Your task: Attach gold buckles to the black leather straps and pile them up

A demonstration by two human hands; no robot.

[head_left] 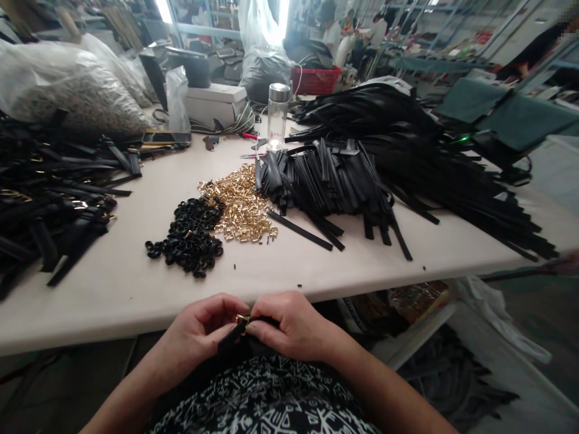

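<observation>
Close to my body, at the table's front edge, both hands meet over a black strap (231,337) with a small gold buckle (243,319). My left hand (205,322) is closed on the strap just left of the buckle. My right hand (284,322) pinches the strap at the buckle's right side. Fingers hide part of the buckle. Beyond my hands lie a heap of black loops (192,238) and a pile of gold buckles (244,202). A bundle of short black straps (325,181) lies to their right.
The pale table (136,295) carries long black straps (384,126) at the right and strap pieces with gold fittings (58,211) at the left. A glass bottle (277,117), a white box (212,107) and a full plastic bag (72,87) stand behind. Several people are in the background.
</observation>
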